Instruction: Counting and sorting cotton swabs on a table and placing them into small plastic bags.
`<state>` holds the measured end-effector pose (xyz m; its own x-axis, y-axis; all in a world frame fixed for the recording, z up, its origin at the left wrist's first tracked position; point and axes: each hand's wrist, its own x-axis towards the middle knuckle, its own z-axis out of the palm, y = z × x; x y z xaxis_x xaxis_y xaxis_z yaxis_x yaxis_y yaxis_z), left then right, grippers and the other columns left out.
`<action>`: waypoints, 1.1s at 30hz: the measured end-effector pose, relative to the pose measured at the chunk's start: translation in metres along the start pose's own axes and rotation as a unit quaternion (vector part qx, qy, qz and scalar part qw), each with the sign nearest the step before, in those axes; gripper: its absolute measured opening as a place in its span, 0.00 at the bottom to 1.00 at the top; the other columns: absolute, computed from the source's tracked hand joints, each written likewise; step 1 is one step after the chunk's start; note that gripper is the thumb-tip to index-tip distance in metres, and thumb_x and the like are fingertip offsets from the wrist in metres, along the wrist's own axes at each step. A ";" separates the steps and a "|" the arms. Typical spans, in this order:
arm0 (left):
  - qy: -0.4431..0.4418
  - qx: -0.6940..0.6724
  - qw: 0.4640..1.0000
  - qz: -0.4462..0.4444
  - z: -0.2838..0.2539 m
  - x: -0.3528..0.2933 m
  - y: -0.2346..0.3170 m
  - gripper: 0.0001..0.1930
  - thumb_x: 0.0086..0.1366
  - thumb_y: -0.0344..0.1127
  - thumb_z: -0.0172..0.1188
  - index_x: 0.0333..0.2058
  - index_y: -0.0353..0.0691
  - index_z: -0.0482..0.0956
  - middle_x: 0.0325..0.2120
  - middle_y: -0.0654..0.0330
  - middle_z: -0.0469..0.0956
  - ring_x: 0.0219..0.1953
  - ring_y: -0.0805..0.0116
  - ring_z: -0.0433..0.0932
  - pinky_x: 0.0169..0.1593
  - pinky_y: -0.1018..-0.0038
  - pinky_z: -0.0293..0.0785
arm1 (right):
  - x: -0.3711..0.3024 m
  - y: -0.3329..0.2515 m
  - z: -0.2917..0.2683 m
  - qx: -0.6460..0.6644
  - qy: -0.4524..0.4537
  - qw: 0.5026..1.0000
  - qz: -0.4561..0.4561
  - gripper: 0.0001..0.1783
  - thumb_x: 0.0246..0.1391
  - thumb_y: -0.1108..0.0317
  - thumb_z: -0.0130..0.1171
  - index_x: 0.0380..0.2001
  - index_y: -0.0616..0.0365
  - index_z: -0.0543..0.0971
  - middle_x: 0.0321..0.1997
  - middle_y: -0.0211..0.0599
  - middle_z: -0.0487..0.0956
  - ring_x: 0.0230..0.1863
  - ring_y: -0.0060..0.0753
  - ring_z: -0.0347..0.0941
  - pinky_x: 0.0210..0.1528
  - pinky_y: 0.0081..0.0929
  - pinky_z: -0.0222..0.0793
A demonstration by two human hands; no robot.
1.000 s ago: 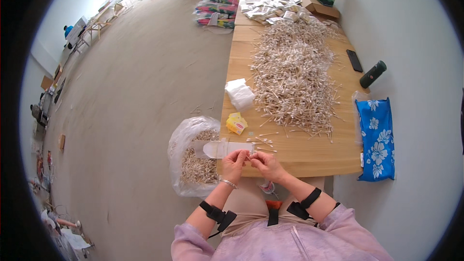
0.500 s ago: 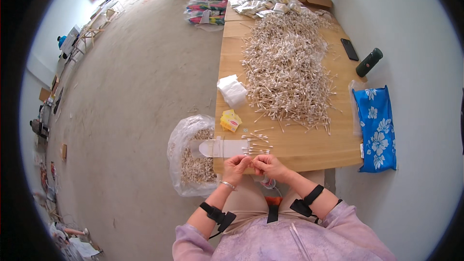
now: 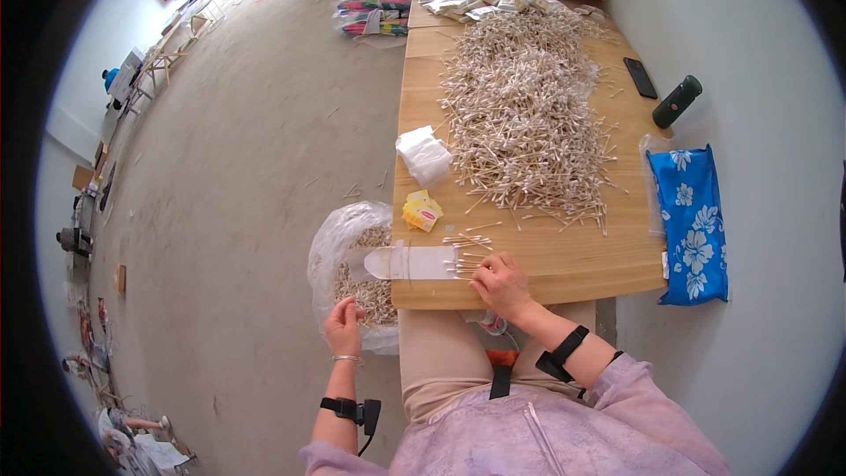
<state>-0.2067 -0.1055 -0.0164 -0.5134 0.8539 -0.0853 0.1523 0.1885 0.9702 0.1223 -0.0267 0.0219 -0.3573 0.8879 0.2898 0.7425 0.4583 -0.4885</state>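
Note:
My right hand (image 3: 500, 286) is at the table's near edge, its fingers closed on a cotton swab at the end of a small group of cotton swabs (image 3: 467, 266). These swabs lie at the right end of a flat white plastic sleeve (image 3: 432, 263) with a rounded left end that juts past the table's left edge. My left hand (image 3: 344, 324) is off the table, over a clear plastic bag (image 3: 324, 251) full of cotton swabs. Its fingertips are pinched together, and whatever they may hold is too small to make out.
A large heap of cotton swabs (image 3: 529, 115) covers the table's middle. On its left lie white plastic bags (image 3: 425, 157) and yellow cards (image 3: 421, 211). To the right are a phone (image 3: 640, 78), a dark green bottle (image 3: 677, 102) and a blue flowered pack (image 3: 692, 225) by the wall.
My hands were together at the table's near edge and have parted. The left has moved left and down over the bag; the right has moved slightly right and up to the swabs.

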 end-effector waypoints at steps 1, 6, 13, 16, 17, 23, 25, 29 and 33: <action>-0.049 0.030 0.998 -0.034 0.019 -0.002 0.016 0.09 0.66 0.30 0.54 0.42 0.33 0.76 0.25 0.61 0.79 0.29 0.74 0.78 0.36 0.79 0.75 | -0.002 0.007 0.000 -0.027 0.003 1.000 0.007 0.07 0.41 0.65 0.65 0.24 0.51 0.77 0.35 0.29 0.72 0.43 0.35 0.66 0.45 0.31 0.64; -0.167 0.069 0.981 0.067 0.080 -0.009 0.042 0.12 0.63 0.32 0.58 0.43 0.34 0.76 0.28 0.57 0.79 0.33 0.69 0.79 0.40 0.76 0.75 | 0.010 0.002 -0.003 -0.048 0.027 0.997 0.060 0.16 0.38 0.63 0.68 0.33 0.50 0.76 0.41 0.31 0.70 0.47 0.37 0.64 0.49 0.36 0.61; -0.219 0.243 0.896 0.300 0.155 -0.010 0.071 0.46 0.41 0.30 0.72 0.60 0.36 0.58 0.58 0.48 0.61 0.62 0.49 0.57 0.63 0.61 0.57 | 0.013 -0.003 -0.005 -0.043 0.068 0.991 0.110 0.22 0.44 0.66 0.63 0.45 0.54 0.74 0.47 0.37 0.70 0.52 0.41 0.62 0.52 0.37 0.59; -0.241 0.258 0.891 0.285 0.174 -0.007 0.076 0.48 0.40 0.30 0.73 0.61 0.35 0.56 0.60 0.49 0.57 0.64 0.48 0.52 0.66 0.61 0.52 | 0.018 0.006 0.002 -0.044 0.076 0.987 0.136 0.15 0.46 0.68 0.60 0.40 0.54 0.75 0.43 0.36 0.71 0.49 0.41 0.64 0.50 0.37 0.60; -0.242 0.259 0.891 0.285 0.177 -0.005 0.074 0.48 0.40 0.30 0.73 0.61 0.35 0.56 0.60 0.49 0.57 0.64 0.48 0.52 0.66 0.61 0.52 | 0.021 0.008 0.003 -0.043 0.077 0.987 0.138 0.15 0.46 0.68 0.60 0.40 0.54 0.75 0.43 0.36 0.71 0.49 0.41 0.64 0.50 0.37 0.60; -0.274 0.235 0.890 0.279 0.186 0.003 0.066 0.49 0.38 0.32 0.74 0.60 0.34 0.57 0.58 0.47 0.60 0.63 0.47 0.55 0.65 0.61 0.53 | 0.028 0.022 0.012 -0.039 0.059 0.988 0.138 0.04 0.46 0.70 0.60 0.28 0.53 0.76 0.35 0.33 0.70 0.42 0.39 0.65 0.45 0.37 0.61; -0.273 0.228 0.892 0.279 0.186 0.004 0.067 0.49 0.38 0.32 0.74 0.60 0.34 0.57 0.57 0.47 0.62 0.63 0.47 0.56 0.65 0.61 0.54 | 0.028 0.027 0.012 -0.048 0.047 0.989 0.133 0.04 0.45 0.70 0.60 0.28 0.53 0.76 0.35 0.33 0.71 0.43 0.39 0.65 0.46 0.36 0.61; -0.263 0.219 0.895 0.284 0.183 0.004 0.067 0.49 0.38 0.32 0.74 0.60 0.34 0.57 0.57 0.46 0.62 0.63 0.47 0.56 0.65 0.61 0.54 | 0.028 0.027 0.010 -0.091 0.035 0.993 0.071 0.06 0.46 0.68 0.56 0.30 0.52 0.76 0.37 0.31 0.71 0.44 0.38 0.65 0.44 0.37 0.63; -0.267 0.206 0.899 0.278 0.187 0.004 0.069 0.49 0.37 0.32 0.75 0.60 0.34 0.57 0.57 0.46 0.62 0.63 0.47 0.57 0.64 0.61 0.56 | 0.033 0.022 0.013 -0.081 0.047 0.993 0.069 0.08 0.46 0.69 0.57 0.33 0.52 0.76 0.40 0.32 0.70 0.46 0.39 0.64 0.47 0.36 0.62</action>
<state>-0.0403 0.0014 0.0080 0.2006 0.9621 0.1845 0.6169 -0.2704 0.7391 0.1197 0.0133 0.0102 -0.1979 0.9305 0.3082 0.8646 0.3138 -0.3924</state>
